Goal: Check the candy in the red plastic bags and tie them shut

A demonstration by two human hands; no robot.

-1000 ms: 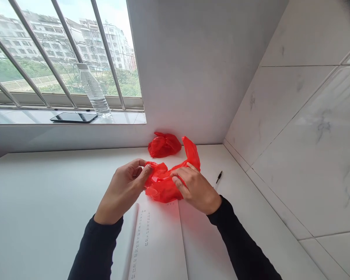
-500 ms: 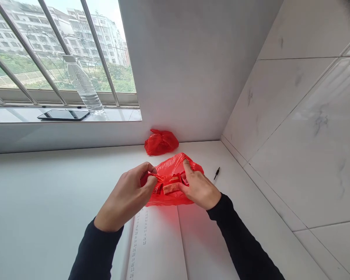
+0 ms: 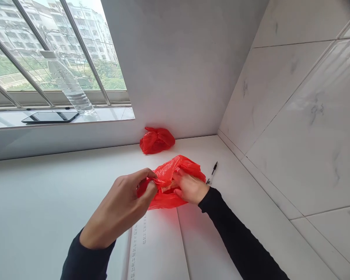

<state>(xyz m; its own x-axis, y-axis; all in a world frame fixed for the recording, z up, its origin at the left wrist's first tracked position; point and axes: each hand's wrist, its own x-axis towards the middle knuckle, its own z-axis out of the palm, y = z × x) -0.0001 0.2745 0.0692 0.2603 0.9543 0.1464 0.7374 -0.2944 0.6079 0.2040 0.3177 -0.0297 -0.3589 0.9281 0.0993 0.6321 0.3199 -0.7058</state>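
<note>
An opened red plastic bag rests on white paper on the table. My left hand pinches the bag's left rim between thumb and fingers. Inside the bag, my right hand reaches down from the right, its thumb and fingers apart beside a small orange-and-red packet. Its fingertips are partly hidden by the bag and tinted red. Other contents of the bag are mostly covered by the hand and the plastic.
A second red plastic bag, bunched up, sits against the wall. Right of the hands lies a black pen. White paper with handwritten numbers extends toward me. On the windowsill are a water bottle and a dark flat tablet or phone.
My right hand has let go of the bag's far right rim and moved down and left into the bag, covering more of the packets. The left hand keeps its pinch. The view has shifted slightly.
</note>
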